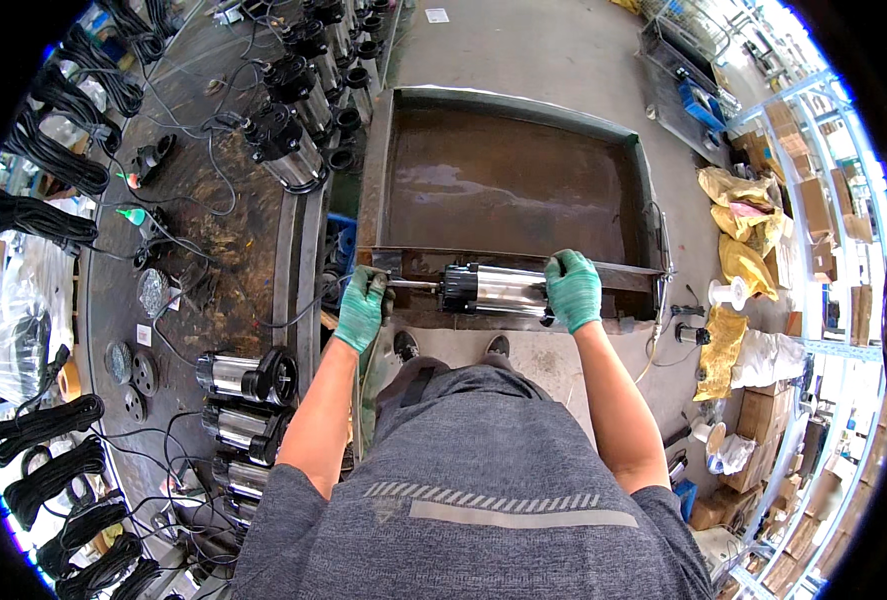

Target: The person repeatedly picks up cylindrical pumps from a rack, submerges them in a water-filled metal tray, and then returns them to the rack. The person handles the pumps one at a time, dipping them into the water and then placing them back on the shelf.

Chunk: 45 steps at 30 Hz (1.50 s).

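Pump point(495, 290) lying across tank point(403, 105) near rim, right hand point(573, 288) clamped on its end, left hand point(363, 308) closed around shaft point(415, 285). Likely to slip into water if wet gloves lose hold.

Green knit gloves cover left grip point(361, 308) and right grip point(572, 290); grey short-sleeved shirt, black shoes.

Your right hand point(572, 290) covers the pump's point(493, 290) three-o'clock end. Your left hand's fingers point(371, 283) hide what they grip. At nine o'clock, the cable coils point(33, 218) blur toward the rim.
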Available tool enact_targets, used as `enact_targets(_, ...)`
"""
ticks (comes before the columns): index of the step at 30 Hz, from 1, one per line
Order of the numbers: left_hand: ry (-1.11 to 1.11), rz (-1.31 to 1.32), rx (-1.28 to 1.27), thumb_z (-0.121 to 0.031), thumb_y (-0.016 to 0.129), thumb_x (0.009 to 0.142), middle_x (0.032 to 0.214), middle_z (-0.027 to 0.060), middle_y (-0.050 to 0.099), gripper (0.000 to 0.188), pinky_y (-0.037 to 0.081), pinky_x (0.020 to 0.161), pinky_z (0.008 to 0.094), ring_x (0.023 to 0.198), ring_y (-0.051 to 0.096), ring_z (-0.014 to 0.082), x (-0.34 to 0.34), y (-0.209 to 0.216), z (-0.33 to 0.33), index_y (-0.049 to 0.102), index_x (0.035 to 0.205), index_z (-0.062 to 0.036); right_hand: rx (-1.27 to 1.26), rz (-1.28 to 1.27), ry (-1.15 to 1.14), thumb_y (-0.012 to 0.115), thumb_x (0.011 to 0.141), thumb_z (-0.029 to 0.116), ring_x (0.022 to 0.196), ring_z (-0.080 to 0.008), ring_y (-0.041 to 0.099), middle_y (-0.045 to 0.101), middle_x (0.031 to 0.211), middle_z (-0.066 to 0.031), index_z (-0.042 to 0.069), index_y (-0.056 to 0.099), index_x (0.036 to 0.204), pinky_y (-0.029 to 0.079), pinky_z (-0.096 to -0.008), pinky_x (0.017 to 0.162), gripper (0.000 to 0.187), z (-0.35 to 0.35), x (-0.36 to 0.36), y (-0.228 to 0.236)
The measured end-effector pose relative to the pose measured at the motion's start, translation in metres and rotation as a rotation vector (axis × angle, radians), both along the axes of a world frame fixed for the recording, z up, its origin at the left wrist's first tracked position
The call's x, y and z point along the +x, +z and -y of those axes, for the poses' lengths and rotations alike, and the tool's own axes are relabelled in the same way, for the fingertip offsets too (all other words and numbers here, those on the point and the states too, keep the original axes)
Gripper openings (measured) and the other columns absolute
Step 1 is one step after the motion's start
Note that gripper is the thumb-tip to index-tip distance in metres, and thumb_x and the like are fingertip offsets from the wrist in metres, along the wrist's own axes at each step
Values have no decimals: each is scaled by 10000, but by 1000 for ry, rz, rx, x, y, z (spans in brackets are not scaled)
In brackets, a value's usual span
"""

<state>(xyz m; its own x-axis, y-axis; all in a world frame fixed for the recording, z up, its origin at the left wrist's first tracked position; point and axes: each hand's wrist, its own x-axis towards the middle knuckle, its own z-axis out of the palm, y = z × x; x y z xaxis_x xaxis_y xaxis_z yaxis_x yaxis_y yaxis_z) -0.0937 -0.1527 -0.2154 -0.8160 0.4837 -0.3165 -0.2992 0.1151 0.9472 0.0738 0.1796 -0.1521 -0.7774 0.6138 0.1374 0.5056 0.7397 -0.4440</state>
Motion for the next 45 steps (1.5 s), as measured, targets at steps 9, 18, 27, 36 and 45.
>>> enact_targets(9,-102,459,-162,-312,539,1082,732,14,656,229,408,389,262,485,554,94,-28,1,-5,610,965,-129,-19,-1,6,628,917,215,945,-417,632,705,974,-179,62,694,921,508,-499,865,168,1,-1,4)
enact_targets(18,-359,380,110,-194,673,1013,1196,8,627,485,530,729,271,858,643,135,-32,-9,6,514,1466,-128,-22,19,9,637,915,209,927,-411,639,713,957,-172,61,702,900,509,-496,865,162,-1,0,3)
enact_targets(27,-495,-368,-478,-228,747,932,1088,25,694,467,543,758,350,881,662,199,-33,-29,-1,605,1346,-67,-22,31,19,648,905,209,931,-407,637,715,945,-164,74,706,898,511,-490,865,146,0,0,3)
enact_targets(36,-507,-280,-239,-78,708,944,1136,18,680,503,528,900,319,997,632,185,-40,-35,10,565,1427,-75,-13,26,52,642,907,210,930,-407,637,714,935,-164,70,700,891,510,-489,870,152,2,-3,6)
enact_targets(45,-321,470,193,-285,671,1018,1132,-8,707,360,532,846,317,1033,643,135,-34,-29,9,650,1334,-114,8,9,63,645,878,172,914,-392,641,710,917,-158,64,698,880,519,-482,851,120,0,2,3)
